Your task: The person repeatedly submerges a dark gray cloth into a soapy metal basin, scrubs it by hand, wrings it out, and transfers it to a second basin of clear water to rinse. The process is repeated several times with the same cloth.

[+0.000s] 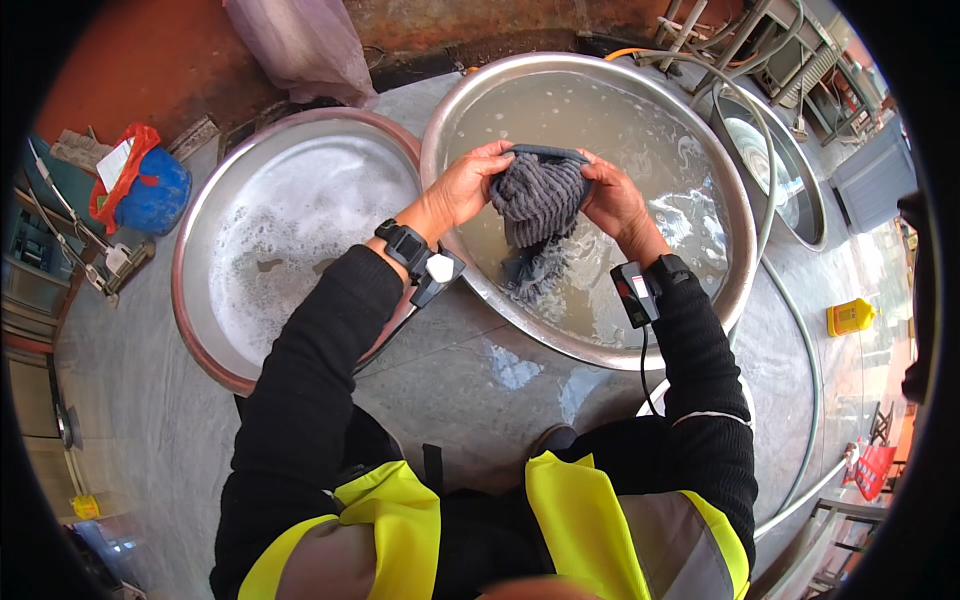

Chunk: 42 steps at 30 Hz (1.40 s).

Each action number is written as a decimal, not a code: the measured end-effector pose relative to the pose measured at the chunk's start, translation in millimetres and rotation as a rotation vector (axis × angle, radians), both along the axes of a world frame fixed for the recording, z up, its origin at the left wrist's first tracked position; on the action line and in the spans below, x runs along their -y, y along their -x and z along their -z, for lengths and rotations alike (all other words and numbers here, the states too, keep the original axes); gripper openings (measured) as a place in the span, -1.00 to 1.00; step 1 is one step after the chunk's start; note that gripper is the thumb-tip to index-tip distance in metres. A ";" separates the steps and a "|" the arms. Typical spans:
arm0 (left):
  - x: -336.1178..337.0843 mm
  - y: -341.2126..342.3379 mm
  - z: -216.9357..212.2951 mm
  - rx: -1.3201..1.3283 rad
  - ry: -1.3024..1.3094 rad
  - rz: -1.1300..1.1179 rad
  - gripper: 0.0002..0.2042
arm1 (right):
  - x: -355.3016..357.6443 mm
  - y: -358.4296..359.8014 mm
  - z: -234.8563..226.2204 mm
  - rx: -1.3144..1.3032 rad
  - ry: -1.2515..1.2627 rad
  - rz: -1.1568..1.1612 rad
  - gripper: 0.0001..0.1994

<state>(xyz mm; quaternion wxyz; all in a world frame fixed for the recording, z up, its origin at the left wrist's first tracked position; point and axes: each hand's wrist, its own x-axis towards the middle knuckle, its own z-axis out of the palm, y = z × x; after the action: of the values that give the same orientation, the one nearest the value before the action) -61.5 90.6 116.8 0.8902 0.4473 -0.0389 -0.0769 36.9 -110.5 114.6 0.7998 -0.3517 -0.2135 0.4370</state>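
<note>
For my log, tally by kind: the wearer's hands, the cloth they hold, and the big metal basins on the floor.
Hands: 2 (left hand, right hand)
Cloth: 1 (gray ribbed cloth)
Metal basins: 3 (sudsy basin, cloudy-water basin, far-right basin)
Total: 6

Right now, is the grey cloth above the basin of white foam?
No, the left hand and right hand hold the grey cloth over the larger basin.

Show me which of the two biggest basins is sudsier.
The left, reddish-rimmed basin: white suds cover most of its surface. The silver-rimmed basin beside it holds mostly murky water.
</note>
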 end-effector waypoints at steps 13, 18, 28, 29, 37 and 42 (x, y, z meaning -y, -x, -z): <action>12.8 4.7 -16.9 -0.003 -0.028 0.070 -0.80 | 0.9 3.2 -22.1 0.276 0.074 -0.138 -0.39; 5.5 3.0 -24.7 0.052 -0.025 0.081 -0.85 | 2.5 2.4 -25.6 0.291 0.192 -0.282 -0.47; 7.3 2.3 -18.3 0.082 -0.270 0.060 -0.75 | 1.8 12.2 -25.5 0.193 0.098 -0.103 -0.82; 6.6 2.6 -16.5 0.068 -0.297 0.022 -0.73 | 1.9 12.3 -26.0 0.152 0.043 -0.056 -0.82; 9.1 -0.5 6.4 0.164 -0.521 0.063 -0.71 | 4.3 6.2 -30.2 0.301 0.130 -0.089 -0.62; 15.3 -5.0 7.0 0.299 -0.728 -0.147 -0.71 | 2.8 16.0 -31.5 0.931 0.599 0.021 -0.22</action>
<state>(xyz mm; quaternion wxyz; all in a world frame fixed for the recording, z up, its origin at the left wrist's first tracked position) -56.5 75.2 109.8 0.6613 0.7413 -0.1062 0.0440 20.9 -113.3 146.1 0.4901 -0.7220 -0.4075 0.2691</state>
